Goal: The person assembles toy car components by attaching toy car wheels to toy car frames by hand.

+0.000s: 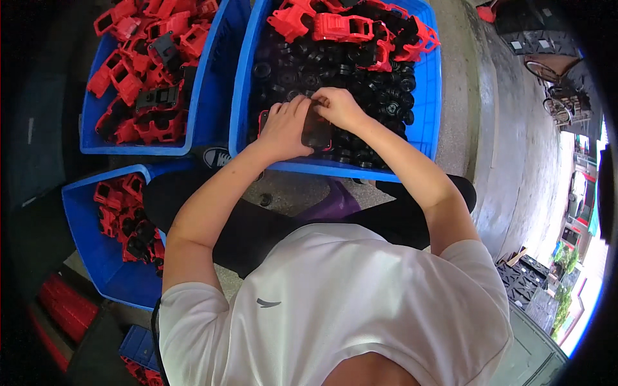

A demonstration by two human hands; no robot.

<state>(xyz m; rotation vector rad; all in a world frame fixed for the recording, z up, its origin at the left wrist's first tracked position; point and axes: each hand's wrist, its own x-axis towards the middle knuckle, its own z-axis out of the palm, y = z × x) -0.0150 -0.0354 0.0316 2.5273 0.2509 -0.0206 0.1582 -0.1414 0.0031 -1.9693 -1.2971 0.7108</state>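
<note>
Blue plastic is forming the largest things in view: a deep central bin (335, 170) is standing before the person, a second bin (138, 150) is standing to its left, and a smaller bin (84, 222) is sitting below that one. Over the near part of the central bin, a black-and-red part (317, 134) is lying under and within the left grip, its dark face showing to the right of the palm. The left hand (286, 128) is grasping it, fingers reaching over its far side and thumb lying along its near side. The right hand (340, 108) is bringing bent fingertips to its far right corner; whether they are pinching anything smaller I cannot tell. Red shells (341, 27) are lying along the bin's far end, and small black wheels (309, 58) are filling the space below.
</note>
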